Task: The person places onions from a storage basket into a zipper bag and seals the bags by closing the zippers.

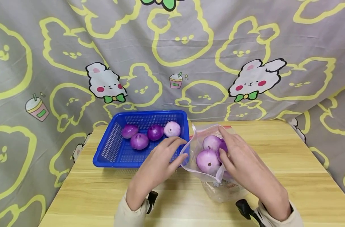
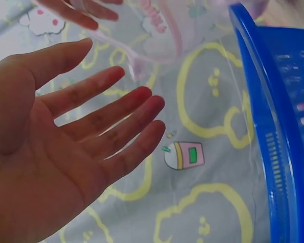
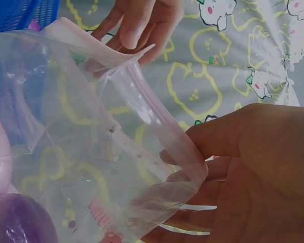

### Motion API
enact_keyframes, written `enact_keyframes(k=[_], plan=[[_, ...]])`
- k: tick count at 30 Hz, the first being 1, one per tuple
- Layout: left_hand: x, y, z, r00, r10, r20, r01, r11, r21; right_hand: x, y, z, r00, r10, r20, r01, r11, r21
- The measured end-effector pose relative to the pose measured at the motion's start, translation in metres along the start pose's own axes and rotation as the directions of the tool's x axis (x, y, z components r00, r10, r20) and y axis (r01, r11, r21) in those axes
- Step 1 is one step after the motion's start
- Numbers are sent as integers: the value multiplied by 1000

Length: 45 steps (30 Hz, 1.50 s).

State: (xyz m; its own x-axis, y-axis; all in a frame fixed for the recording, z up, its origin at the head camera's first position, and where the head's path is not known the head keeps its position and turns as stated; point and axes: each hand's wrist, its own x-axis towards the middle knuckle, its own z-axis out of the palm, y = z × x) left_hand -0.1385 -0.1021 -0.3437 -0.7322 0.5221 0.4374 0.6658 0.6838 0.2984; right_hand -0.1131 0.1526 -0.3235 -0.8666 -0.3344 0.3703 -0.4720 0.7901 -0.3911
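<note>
A clear zip bag (image 1: pixel 195 157) with a pale pink rim stands open-mouthed on the table, holding several purple onions (image 1: pixel 208 161). My right hand (image 1: pixel 247 160) pinches the bag's right rim between thumb and fingers, as the right wrist view shows at the rim (image 3: pixel 190 162). At the left side of the bag's mouth is my left hand (image 1: pixel 158 160), thumb and fingers spread. The left wrist view shows that palm (image 2: pixel 71 136) bare, its fingers loosely extended and holding nothing. The lower part of the bag is partly hidden by the right hand.
A blue plastic basket (image 1: pixel 118 164) stands to the left of the bag, close to the left hand. Several onions (image 1: pixel 139 141) lie in it, one paler than the others. The wooden table (image 1: pixel 84 195) meets a grey patterned cloth (image 1: pixel 166 104) at the back.
</note>
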Motion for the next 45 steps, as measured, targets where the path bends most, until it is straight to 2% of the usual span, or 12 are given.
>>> enact_keyframes(k=[12,26,33,45], plan=[[1,-25,0,994,-99,-57,99,995,14,0,-2,-1,998,1,60,-2,1000,27],[-1,-55,3,969,-238,-64,240,970,31,1,0,-3,995,-7,96,3,999,35],[-1,-64,4,961,-267,-70,269,963,22,2,2,-3,996,6,91,-9,1000,29],[-3,-86,11,929,-366,-57,367,930,9,2,3,-2,995,15,100,-18,999,33]])
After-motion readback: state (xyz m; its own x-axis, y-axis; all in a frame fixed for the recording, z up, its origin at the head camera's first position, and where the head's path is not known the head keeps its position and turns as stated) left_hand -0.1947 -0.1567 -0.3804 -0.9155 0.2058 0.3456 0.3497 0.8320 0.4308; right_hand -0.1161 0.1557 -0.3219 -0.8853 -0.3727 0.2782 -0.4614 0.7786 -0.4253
